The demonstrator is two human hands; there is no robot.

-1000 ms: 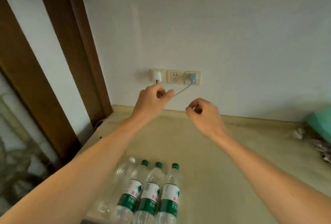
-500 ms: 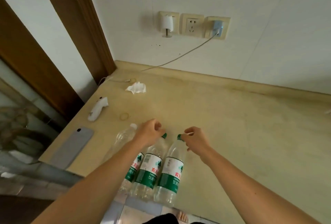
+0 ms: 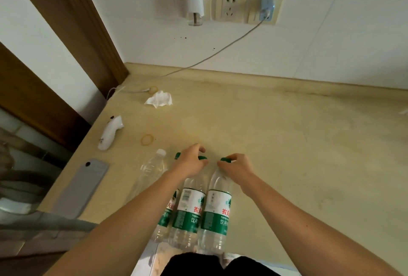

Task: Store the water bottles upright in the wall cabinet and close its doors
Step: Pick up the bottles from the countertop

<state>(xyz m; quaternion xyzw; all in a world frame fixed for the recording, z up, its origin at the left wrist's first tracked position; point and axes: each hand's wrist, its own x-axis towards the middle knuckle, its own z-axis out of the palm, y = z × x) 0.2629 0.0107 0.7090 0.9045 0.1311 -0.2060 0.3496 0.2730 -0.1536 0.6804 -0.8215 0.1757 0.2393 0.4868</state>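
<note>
Single head-worn view, wide-angle, looking forward and steeply down from above the near edge of the surface [image 3: 287, 143]. It faces the back wall, where the sockets [image 3: 230, 5] sit near the top of the frame. Both forearms enter from the bottom edge, and the hands [image 3: 192, 163] and bottles [image 3: 217, 207] lie close below the lens, lower centre. A door frame [image 3: 88, 28] runs up the left side. Straight lines bow toward the edges. No second view to share with.

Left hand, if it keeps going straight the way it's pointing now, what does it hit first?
Probably only bare counter beyond the left hand, then the wall; depth is unclear. The rubber band lies off to its left.
</note>
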